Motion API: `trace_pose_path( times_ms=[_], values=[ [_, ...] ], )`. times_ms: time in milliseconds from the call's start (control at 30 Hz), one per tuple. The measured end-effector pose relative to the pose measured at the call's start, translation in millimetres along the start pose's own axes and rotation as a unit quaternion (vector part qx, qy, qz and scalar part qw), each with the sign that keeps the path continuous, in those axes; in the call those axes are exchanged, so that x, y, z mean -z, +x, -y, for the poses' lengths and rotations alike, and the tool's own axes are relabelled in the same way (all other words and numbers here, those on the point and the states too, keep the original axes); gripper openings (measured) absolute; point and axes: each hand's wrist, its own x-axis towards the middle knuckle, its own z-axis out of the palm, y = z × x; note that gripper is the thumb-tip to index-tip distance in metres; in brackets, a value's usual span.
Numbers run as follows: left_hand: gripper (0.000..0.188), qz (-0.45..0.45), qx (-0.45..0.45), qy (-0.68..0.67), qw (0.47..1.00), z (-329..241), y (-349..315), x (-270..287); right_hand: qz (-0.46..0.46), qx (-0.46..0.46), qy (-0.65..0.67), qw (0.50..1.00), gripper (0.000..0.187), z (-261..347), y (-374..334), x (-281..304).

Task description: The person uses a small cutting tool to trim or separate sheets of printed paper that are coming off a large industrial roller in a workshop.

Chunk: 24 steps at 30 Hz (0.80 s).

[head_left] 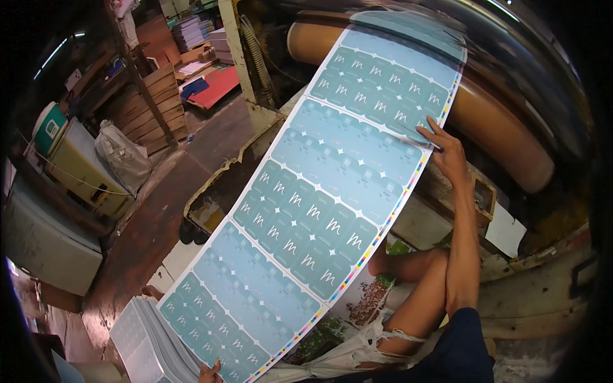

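Note:
A long printed sheet (294, 223) in alternating teal and pale blue panels slants from the far rollers down toward my lap. White script marks repeat across it, and a strip of small colour patches runs along its right edge. My right hand (450, 153) grips that right edge in the upper half, fingertips over the printed face. At the bottom, my left hand (209, 372) holds the sheet's near end between thumb and fingers, partly cut off by the picture's edge. Beside it, a thick stack of printed sheets (137, 338) lies at the lower left.
Large brown rollers (504, 134) and a dark shiny cylinder stand at the far right. A worn box-like frame (211, 198) is left of the sheet. Further left are a white sack (121, 153), a green-and-white cooler (48, 127) and a red board (217, 86). My bare knee is under the sheet.

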Motion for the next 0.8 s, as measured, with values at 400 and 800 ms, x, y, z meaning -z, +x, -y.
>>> trace_pose_path(
  times_ms=[400,800],
  values=[
    [0.032,-0.17,-0.018,0.06,0.983,-20.0,-20.9,20.8,0.149,-0.064,0.122,0.979,0.045,-4.2,22.4,22.5],
    [0.03,-0.111,-0.114,0.139,0.977,17.7,144.4,68.7,0.226,-0.137,0.192,0.945,0.02,99.8,-48.1,-54.2]
  ],
)
